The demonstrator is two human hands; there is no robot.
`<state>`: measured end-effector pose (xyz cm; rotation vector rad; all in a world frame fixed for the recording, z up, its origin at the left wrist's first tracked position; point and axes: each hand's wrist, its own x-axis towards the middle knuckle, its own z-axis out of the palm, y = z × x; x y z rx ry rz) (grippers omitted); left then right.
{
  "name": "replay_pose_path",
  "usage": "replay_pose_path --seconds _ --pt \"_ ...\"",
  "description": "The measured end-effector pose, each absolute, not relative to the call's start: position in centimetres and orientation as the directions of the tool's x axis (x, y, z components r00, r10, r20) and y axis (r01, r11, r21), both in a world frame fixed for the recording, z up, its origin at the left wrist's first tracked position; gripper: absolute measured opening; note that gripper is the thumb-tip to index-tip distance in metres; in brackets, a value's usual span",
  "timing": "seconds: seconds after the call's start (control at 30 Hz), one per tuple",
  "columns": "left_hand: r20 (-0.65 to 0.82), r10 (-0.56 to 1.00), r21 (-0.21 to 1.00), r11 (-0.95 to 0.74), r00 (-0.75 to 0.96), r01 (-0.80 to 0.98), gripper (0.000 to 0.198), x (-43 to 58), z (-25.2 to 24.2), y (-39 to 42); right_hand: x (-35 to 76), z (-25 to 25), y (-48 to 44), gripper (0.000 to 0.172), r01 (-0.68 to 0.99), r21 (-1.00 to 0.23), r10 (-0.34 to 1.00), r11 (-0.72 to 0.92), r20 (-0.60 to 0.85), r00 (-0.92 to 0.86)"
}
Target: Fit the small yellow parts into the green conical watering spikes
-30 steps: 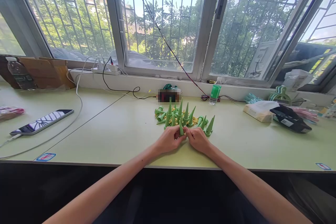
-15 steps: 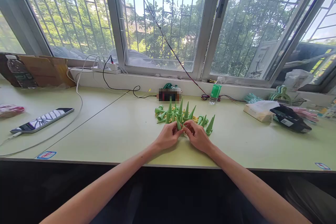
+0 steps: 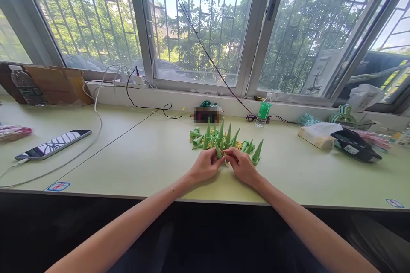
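Note:
My left hand (image 3: pixel 205 165) is closed around a green cone-shaped plastic spike (image 3: pixel 218 151), whose tip points up and slightly left. My right hand (image 3: pixel 241 164) meets it at the spike's lower right, thumb and fingertips pinched together. Whatever lies between those right fingertips is too small to make out. Just beyond the hands, several green spikes stand upright, among them a tall spike (image 3: pixel 221 133). Other spikes (image 3: pixel 197 140) lie on their sides, with small yellowish pieces (image 3: pixel 237 145) heaped among them. To the right of my right hand stands another spike (image 3: pixel 256 152), leaning a little.
The pale table (image 3: pixel 134 158) runs along a window. A charging phone (image 3: pixel 54 145) lies at left with a white cable. A water bottle (image 3: pixel 264 113) stands behind the spikes. At right are a tissue pack (image 3: pixel 315 135) and a black packet (image 3: pixel 355 145).
The view has shifted very slightly. My right fingertips have moved a little against the spike in my left hand, which stays where it was.

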<state>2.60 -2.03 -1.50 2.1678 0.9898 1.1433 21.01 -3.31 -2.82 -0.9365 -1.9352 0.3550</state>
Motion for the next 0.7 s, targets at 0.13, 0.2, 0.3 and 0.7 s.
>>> replay_pose_path --seconds 0.13,0.2,0.3,0.7 --pt "0.487 0.775 0.682 -0.626 0.404 0.379 0.033 2.53 -1.12 -2.47 20.98 -2.71 -3.33 0.018 0.498 -0.566 0.742 0.657 0.602 -0.294" --pt "0.485 0.769 0.666 -0.634 0.416 0.393 0.031 2.48 -0.98 -2.67 20.98 -2.67 -3.35 0.018 0.512 -0.559 0.746 0.652 0.593 -0.302" --pt "0.486 0.755 0.642 -0.65 0.44 0.406 0.027 2.43 -0.96 -2.8 21.02 -2.65 -3.32 0.021 0.529 -0.551 0.752 0.645 0.58 -0.314" --pt "0.511 0.71 0.576 -0.702 0.485 0.42 0.03 2.5 -1.43 -2.67 21.08 -2.99 -3.06 0.037 0.612 -0.472 0.755 0.634 0.547 -0.361"
